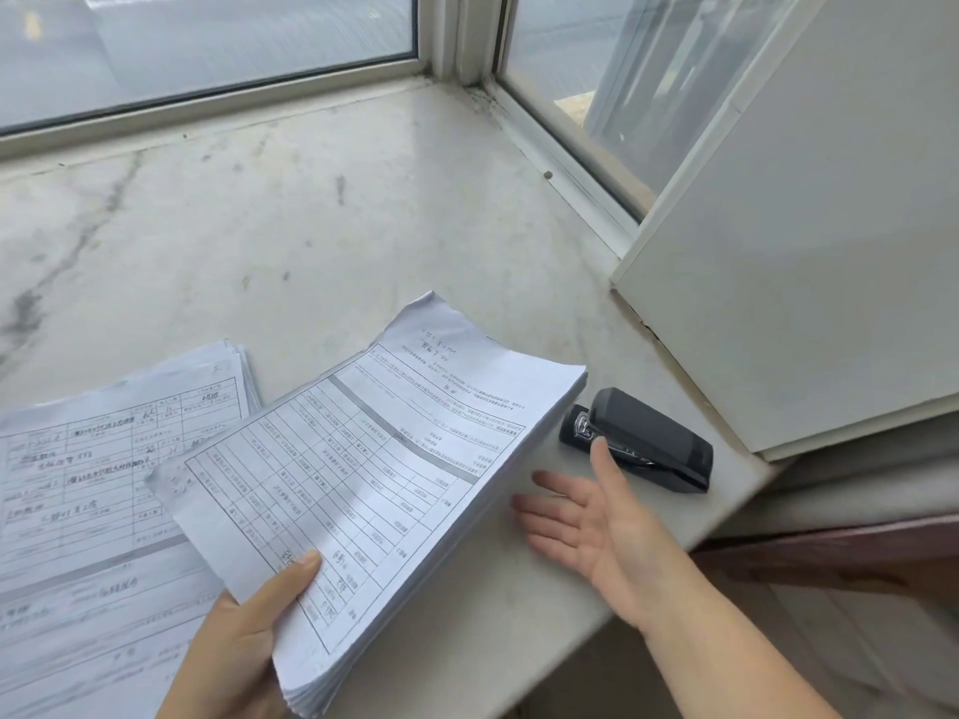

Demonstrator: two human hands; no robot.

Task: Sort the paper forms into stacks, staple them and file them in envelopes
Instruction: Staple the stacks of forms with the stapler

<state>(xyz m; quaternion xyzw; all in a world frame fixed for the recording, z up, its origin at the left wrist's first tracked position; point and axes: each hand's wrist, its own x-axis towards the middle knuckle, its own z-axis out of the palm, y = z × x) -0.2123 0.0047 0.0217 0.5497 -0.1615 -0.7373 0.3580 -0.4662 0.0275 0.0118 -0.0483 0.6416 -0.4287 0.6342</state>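
**Inspector:** Your left hand (244,651) grips the thick stack of forms (373,490) at its near corner, thumb on the top sheet and fingers out of sight beneath. You hold it raised and tilted, its far end overlapping the second pile of forms (104,459) that lies flat on the marble sill (311,225). I judge that grip is chosen to keep the sheets squared while the other hand comes free.

**Operator:** And my right?

**Inspector:** Your right hand (586,526) is released, palm up, fingers straight and spread, holding nothing. It sits between the held stack and the black stapler (643,438), with one fingertip just at the stapler's near edge; whether it touches, I cannot tell. The stapler lies on the sill beside the stack's right edge, near the foot of the white cabinet (804,251). That placement keeps it within your reach, and I judge stapling to be the step in hand.

**Operator:** Containers?

**Inspector:** None to report. No envelope is in view, so nothing is filed as far as can be seen. Both piles lie loose; I see no staple in either. The held stack looks thick, so you may find the stapler will not bite through it whole.
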